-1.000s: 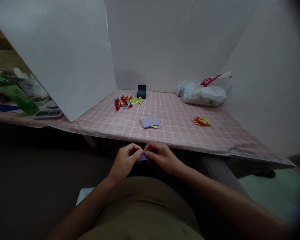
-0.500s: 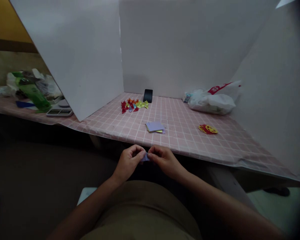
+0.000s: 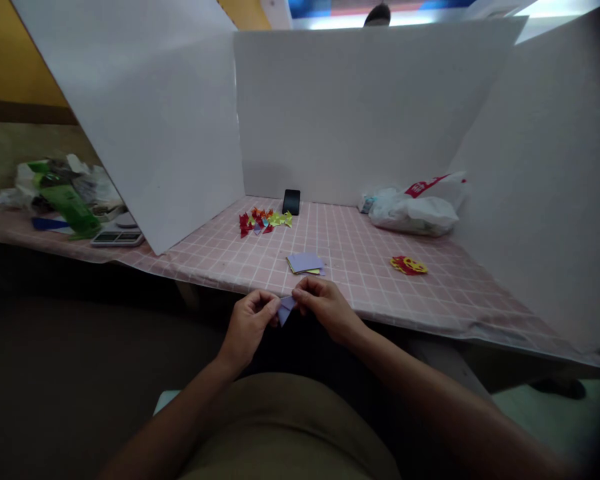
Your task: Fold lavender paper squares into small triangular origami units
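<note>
Just off the table's front edge, a small purple folded paper (image 3: 285, 309) is held between my two hands. My left hand (image 3: 253, 320) pinches its left side between thumb and fingers. The upper right corner is pinched by my right hand (image 3: 325, 305). A pointed flap of the paper hangs downward between them. Behind the hands, a stack of square paper sheets (image 3: 305, 261) lies on the table, purple on top with yellow beneath. Farther back is a cluster of small folded paper figures (image 3: 263, 221) in red, orange and yellow.
A dark phone (image 3: 291, 202) leans near the back panel (image 3: 370, 113). At right are a white plastic bag (image 3: 413, 212) and red and yellow cut-out pieces (image 3: 409, 265). Outside the left panel (image 3: 150, 133) lie a green bottle (image 3: 73, 203) and a scale (image 3: 117, 238).
The view has tilted up, showing more above the back panel. My hands have moved slightly apart, and more of the purple paper shows, its flap now pointing down.
</note>
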`<state>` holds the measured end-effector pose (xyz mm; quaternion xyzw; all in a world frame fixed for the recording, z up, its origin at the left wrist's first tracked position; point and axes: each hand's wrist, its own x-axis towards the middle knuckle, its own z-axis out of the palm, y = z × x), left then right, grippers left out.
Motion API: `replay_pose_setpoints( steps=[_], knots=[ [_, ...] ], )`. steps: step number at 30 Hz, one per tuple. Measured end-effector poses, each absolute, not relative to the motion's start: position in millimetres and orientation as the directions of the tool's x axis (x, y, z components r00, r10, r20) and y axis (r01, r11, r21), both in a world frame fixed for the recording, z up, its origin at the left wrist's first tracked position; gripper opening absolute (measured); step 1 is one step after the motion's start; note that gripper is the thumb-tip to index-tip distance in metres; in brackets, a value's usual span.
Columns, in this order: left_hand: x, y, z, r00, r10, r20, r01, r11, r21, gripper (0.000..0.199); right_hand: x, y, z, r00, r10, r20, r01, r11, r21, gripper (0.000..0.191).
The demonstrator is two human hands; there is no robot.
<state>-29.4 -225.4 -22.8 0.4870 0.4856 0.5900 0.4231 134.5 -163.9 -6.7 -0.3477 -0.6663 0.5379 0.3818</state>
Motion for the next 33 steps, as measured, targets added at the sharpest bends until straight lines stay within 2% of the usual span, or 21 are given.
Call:
replay_pose_setpoints(
  steps=[4,8,11,16,18,20,24,30,33],
  knots=[
    [-28,-223,-23,-0.233,0.953,0.194,-0.022,-0.204,0.979,0.021,132,-164,-9,-0.441,0.891,0.109,-0.14,0.051,-0.989,0.027],
    [-24,-225,-26,-0.259,0.944,0.205,-0.025,-0.219,0.975,0.022,127,-173,-15,-0.518,0.855,0.043,-0.129,-0.029,-0.991,0.028],
    [-22,-228,-27,-0.246,0.95,0.194,-0.028,-0.206,0.978,0.022,124,-178,-17,-0.501,0.864,0.05,-0.084,0.009,-0.996,0.025],
    [-25,-232,-26,-0.193,0.964,0.182,-0.003,-0.186,0.983,0.02,127,-178,-17,-0.51,0.845,0.158,0.091,0.235,-0.968,0.024],
    [-27,-233,-26,-0.168,0.97,0.178,0.022,-0.177,0.984,0.02,128,-179,-17,-0.546,0.823,0.158,0.143,0.277,-0.95,0.028],
    [-29,-234,-27,-0.165,0.969,0.183,0.055,-0.176,0.983,0.02,127,-180,-17,-0.555,0.82,0.14,0.108,0.238,-0.965,0.032],
    [-29,-234,-27,-0.134,0.974,0.185,0.105,-0.172,0.98,0.023,124,-184,-19,-0.51,0.851,0.128,-0.037,0.128,-0.991,0.028],
    [-29,-236,-26,-0.05,0.985,0.163,0.099,-0.157,0.983,0.025,126,-182,-21,-0.485,0.866,0.119,0.06,0.169,-0.984,0.043],
    [-29,-234,-28,-0.091,0.983,0.157,0.068,-0.151,0.986,0.025,127,-179,-20,-0.474,0.874,0.105,-0.042,0.097,-0.994,0.048]
  ],
)
